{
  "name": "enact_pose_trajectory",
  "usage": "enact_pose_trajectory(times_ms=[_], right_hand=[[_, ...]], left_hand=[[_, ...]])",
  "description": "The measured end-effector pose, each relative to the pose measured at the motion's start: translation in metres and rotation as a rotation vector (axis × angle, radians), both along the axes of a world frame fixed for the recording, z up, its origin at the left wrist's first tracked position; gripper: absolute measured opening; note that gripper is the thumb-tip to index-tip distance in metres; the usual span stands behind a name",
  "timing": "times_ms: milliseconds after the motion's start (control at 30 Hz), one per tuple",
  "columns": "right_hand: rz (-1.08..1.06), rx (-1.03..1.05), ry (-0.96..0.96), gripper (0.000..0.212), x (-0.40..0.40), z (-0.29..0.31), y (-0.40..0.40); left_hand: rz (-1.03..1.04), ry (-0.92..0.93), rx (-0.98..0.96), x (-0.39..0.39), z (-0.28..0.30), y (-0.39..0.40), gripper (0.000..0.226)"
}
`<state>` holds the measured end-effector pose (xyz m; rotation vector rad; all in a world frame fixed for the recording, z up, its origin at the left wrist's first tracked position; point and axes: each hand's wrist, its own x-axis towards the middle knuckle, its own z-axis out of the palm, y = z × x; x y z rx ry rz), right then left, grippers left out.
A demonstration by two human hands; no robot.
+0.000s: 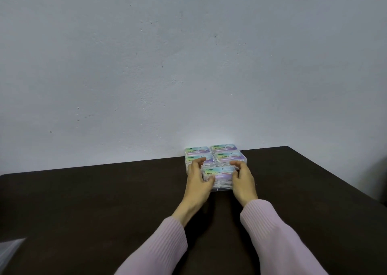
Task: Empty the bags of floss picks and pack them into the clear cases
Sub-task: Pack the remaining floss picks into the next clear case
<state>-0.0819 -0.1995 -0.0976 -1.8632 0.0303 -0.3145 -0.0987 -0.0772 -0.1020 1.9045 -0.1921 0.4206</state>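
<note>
A dark brown wooden table meets a pale grey wall. Left hand and right hand grip the nearest clear labelled floss-pick case, before four stacked cases.

Both hands reach forward, fingers curled.

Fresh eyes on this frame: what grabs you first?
The cluster of clear plastic floss pick cases with pastel labels, stacked against the pale wall at the far edge of the dark brown table. Both hands grip the nearest pastel-labelled clear case from either side: left hand, right hand, in pink ribbed sleeves. The blank grey-white wall fills most of the view.
</note>
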Motion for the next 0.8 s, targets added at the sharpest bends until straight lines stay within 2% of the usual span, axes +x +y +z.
enact_pose_trajectory(times_ms=[100, 167, 300, 467, 600, 667, 733, 800], right_hand=[[-0.015, -0.213, -0.093, 0.028, 0.004, -0.002, 0.003], [-0.02, -0.314, -0.123, 0.027, 0.007, -0.004, 0.003], [-0.074, -0.339, -0.143, 0.022, 0.015, -0.004, -0.002], [-0.091, -0.164, -0.173, 0.018, 0.029, -0.004, -0.005], [-0.155, -0.034, -0.177, 0.031, 0.044, -0.008, -0.01], [-0.174, 0.048, -0.103, 0.042, 0.052, -0.008, -0.013], [-0.173, 0.097, -0.054, 0.05, 0.058, -0.009, -0.016], [-0.169, -0.026, -0.03, 0.057, 0.062, -0.009, -0.016]], left_hand=[[0.04, -0.089, 0.232, 0.006, -0.001, -0.002, 0.026], [0.049, -0.121, 0.353, 0.009, -0.003, -0.001, 0.021], [0.061, -0.116, 0.345, 0.02, -0.006, 0.003, 0.021], [0.113, -0.149, 0.368, 0.028, -0.003, 0.004, 0.026], [0.308, -0.238, 0.344, 0.036, 0.005, 0.005, 0.024], [0.392, -0.166, 0.287, 0.042, 0.005, 0.007, 0.028], [0.391, -0.055, 0.251, 0.048, 0.004, 0.008, 0.037], [0.34, 0.027, 0.314, 0.052, 0.002, 0.008, 0.047]])
